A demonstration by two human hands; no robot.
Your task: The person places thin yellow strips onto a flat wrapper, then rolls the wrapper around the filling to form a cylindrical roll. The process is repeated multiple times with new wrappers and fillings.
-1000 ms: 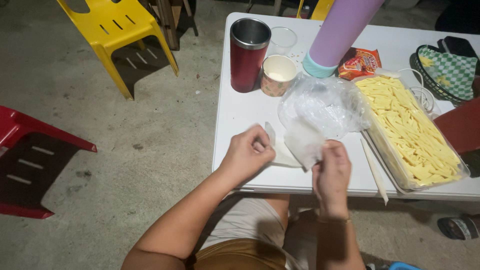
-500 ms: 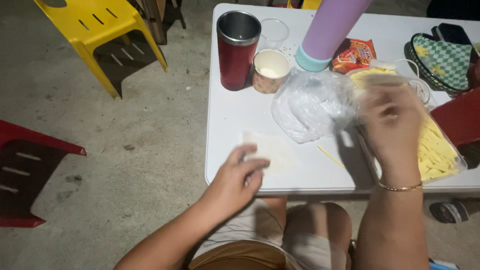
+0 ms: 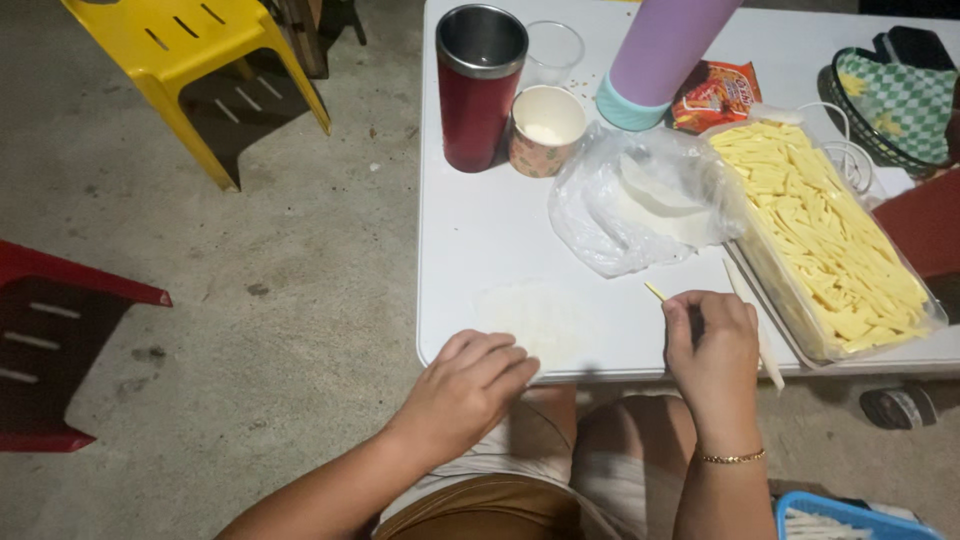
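So right now my right hand (image 3: 712, 345) is pinched shut around one thin pale yellow stick (image 3: 655, 291) cut from the batch, its tip poking out toward 11 o'clock from my fingers. My left hand (image 3: 470, 385) holds nothing; the fingers are loosely curled and rest on the near edge of the white worktop (image 3: 480, 230), just touching the thin, almost see-through white wrapper sheet (image 3: 535, 315) that lies flat at 12 o'clock from it.

The clear rectangular plastic tray (image 3: 790, 330) heaped with more of those yellow sticks sits at 2 o'clock from my right hand, and it looks pretty much full, so I'd say I'm barely into the pile. The crumpled clear plastic bag (image 3: 600, 225) holding the stack of round white wrappers is at 12 o'clock, just beside the tray. A slim pale stick or utensil (image 3: 765, 360) lies along the tray's near side; can't tell what it is.

As far as I can judge: one sheet is laid out, one stick is picked, nothing is placed on the sheet or rolled yet. No finished rolls anywhere on the worktop that I can see.

Farther back at 11 o'clock stand a dark red steel tumbler (image 3: 480, 85) and a small paper cup (image 3: 545, 130).
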